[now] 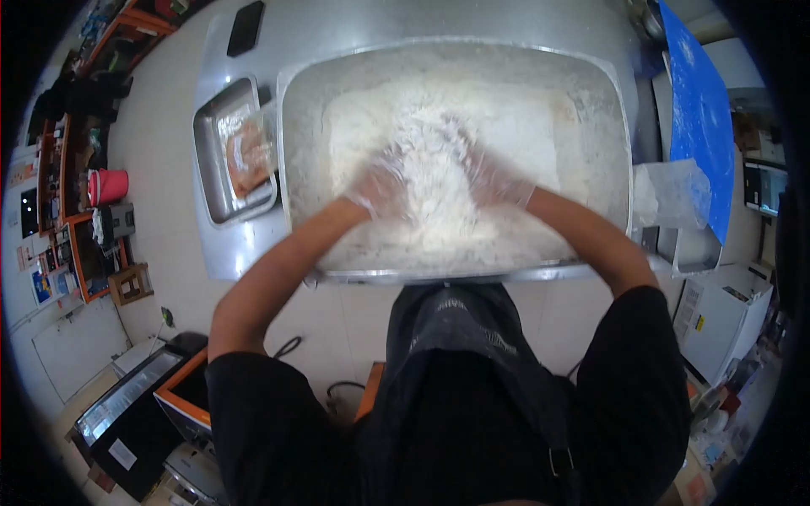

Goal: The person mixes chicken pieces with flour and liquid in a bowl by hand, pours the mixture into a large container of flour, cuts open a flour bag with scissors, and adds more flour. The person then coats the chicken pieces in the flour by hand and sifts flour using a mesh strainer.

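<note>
A wide, shallow metal tray (582,228) lies on the steel table, its bottom dusted with white flour. In its middle rises a loose heap of floury material (434,181). My left hand (384,181), in a clear plastic glove, is at the heap's left side. On the right side is my right hand (494,173), gloved the same way. Both hands touch the heap and are blurred by motion, and their fingers are partly buried or smeared, so what they grip cannot be made out.
Left of the tray, a small metal pan (215,190) holds a plastic bag with orange-brown contents (247,156). A black phone (245,29) lies at the table's back left. To the right are a clear plastic bag (675,192) and a blue board (699,110).
</note>
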